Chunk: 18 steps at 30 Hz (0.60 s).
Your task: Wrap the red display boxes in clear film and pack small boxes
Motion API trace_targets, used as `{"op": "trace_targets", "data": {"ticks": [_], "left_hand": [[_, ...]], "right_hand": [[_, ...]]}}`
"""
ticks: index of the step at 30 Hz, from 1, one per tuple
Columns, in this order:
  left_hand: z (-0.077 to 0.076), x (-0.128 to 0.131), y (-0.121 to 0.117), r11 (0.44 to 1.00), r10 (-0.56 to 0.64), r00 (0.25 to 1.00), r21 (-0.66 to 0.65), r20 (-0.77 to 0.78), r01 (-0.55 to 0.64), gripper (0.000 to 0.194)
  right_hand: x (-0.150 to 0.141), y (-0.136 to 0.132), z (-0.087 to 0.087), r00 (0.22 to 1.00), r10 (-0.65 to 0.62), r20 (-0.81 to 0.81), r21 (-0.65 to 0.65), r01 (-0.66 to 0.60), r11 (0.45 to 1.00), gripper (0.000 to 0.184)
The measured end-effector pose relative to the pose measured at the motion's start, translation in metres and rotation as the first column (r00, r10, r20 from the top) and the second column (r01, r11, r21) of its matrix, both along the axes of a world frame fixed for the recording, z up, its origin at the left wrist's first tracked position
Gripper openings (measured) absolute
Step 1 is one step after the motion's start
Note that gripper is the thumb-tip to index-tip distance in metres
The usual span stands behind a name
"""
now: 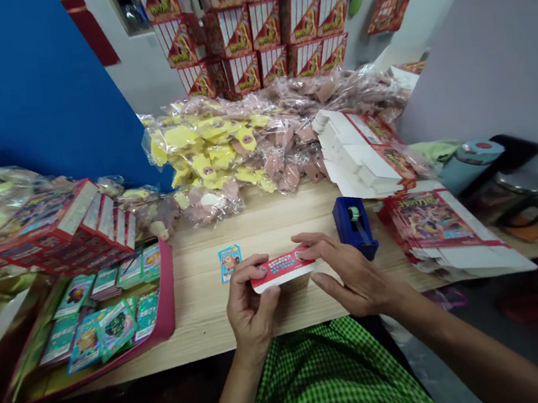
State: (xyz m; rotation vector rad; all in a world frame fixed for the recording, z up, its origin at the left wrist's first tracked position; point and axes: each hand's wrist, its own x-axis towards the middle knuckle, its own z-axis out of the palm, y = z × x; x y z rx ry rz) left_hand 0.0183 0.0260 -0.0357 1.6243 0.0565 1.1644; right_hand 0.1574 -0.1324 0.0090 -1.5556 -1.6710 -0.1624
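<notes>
My left hand (pixel 248 299) and my right hand (pixel 353 270) together hold a small red and white cardboard box (pixel 283 270) above the light wooden table (pixel 205 312). The left fingers curl over its left end, and the right fingers press on its top right. A small blue picture card (pixel 230 263) lies on the wood just left of my left hand. To the right of my right hand stands a blue tape dispenser (pixel 355 227) with a roll of tape in it, not touching the hand.
A pink tray of teal trading cards (pixel 166 291) sits at the left, below a red carton (pixel 51 230). Flat printed box blanks (pixel 435 230) and white folded boxes (pixel 363 154) lie right. Bagged yellow and pink toys (pixel 221 154) and stacked red boxes (pixel 247 23) rise behind.
</notes>
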Motion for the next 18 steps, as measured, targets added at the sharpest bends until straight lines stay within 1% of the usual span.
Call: {"op": "trace_targets", "data": {"ticks": [2, 3, 5, 6, 7, 9, 11, 13, 15, 18], "left_hand": [[-0.001, 0.001, -0.004, 0.998, -0.010, 1.000, -0.063, -0.006, 0.009, 0.019], [-0.001, 0.001, -0.006, 0.996, -0.002, 1.000, -0.086, -0.004, 0.002, 0.022], [0.000, 0.001, -0.008, 0.994, 0.034, 0.999, -0.100, 0.005, -0.033, 0.031], [0.002, 0.001, -0.008, 0.995, 0.056, 0.998, -0.084, 0.003, -0.055, 0.033], [0.004, 0.000, -0.007, 0.996, 0.069, 0.998, -0.048, -0.004, -0.069, 0.032], [0.009, -0.001, -0.003, 0.995, 0.064, 0.998, 0.076, -0.027, -0.062, 0.026], [0.014, -0.004, 0.004, 0.979, 0.035, 0.998, 0.203, -0.053, -0.023, 0.024], [0.016, -0.007, 0.012, 0.954, 0.016, 0.997, 0.299, -0.077, 0.008, 0.026], [0.017, -0.010, 0.021, 0.918, 0.016, 0.996, 0.396, -0.090, 0.021, 0.027], [0.020, -0.015, 0.032, 0.822, 0.011, 0.993, 0.567, -0.115, 0.056, 0.025]], "right_hand": [[-0.003, -0.002, 0.006, 0.999, -0.019, -0.027, -0.033, 0.018, 0.999, 0.020], [-0.005, -0.003, 0.008, 0.998, -0.039, -0.045, -0.039, 0.037, 0.999, 0.020], [-0.010, -0.001, 0.013, 0.992, -0.091, -0.085, -0.060, 0.086, 0.994, 0.019], [-0.011, 0.000, 0.015, 0.989, -0.111, -0.100, -0.075, 0.104, 0.992, 0.018], [-0.012, 0.001, 0.016, 0.987, -0.123, -0.107, -0.085, 0.115, 0.990, 0.016], [-0.013, 0.003, 0.018, 0.988, -0.126, -0.090, -0.090, 0.118, 0.989, 0.010], [-0.010, 0.003, 0.017, 0.993, -0.115, -0.031, -0.068, 0.113, 0.991, 0.010], [-0.006, 0.003, 0.015, 0.993, -0.102, 0.062, -0.046, 0.105, 0.993, 0.013], [-0.001, 0.002, 0.012, 0.981, -0.075, 0.178, -0.044, 0.084, 0.995, 0.016], [0.003, 0.001, 0.007, 0.952, -0.039, 0.302, -0.041, 0.054, 0.998, 0.022]]}}
